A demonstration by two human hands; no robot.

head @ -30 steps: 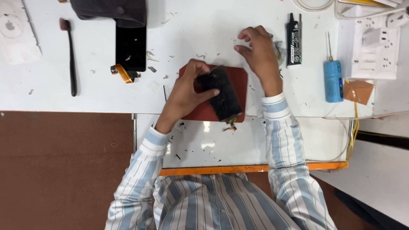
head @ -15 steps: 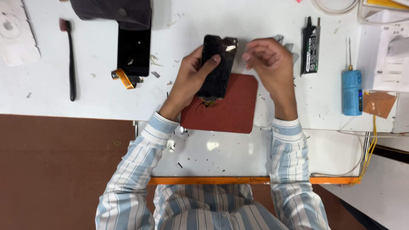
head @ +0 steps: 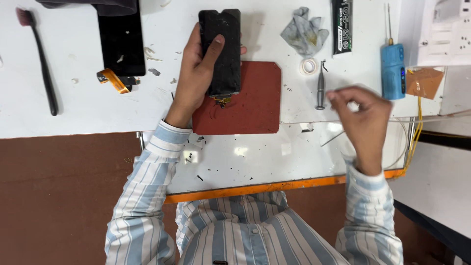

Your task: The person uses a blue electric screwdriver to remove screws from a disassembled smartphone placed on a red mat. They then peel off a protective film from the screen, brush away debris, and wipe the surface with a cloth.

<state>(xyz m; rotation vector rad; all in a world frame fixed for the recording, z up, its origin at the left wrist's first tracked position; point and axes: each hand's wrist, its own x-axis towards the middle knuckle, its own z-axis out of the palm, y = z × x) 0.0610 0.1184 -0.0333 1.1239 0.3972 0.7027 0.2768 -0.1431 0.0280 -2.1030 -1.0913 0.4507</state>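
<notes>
I see the black phone panel [head: 222, 51] upright above the red mat [head: 248, 105] (small flex tail dangling at its lower end) | left hand [head: 196, 73] wrapped around it, thumb across the face | right hand [head: 365, 118] off to the side, fingers pinched together, whether on anything I cannot tell | metal tool [head: 320, 91] and blue driver [head: 393, 71] on the white table [head: 73, 115] nearby.

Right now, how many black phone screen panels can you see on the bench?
2. One black panel is held upright in the left hand above the red mat; another panel lies flat on the white table, upper left. Others may be hidden off-frame.
</notes>
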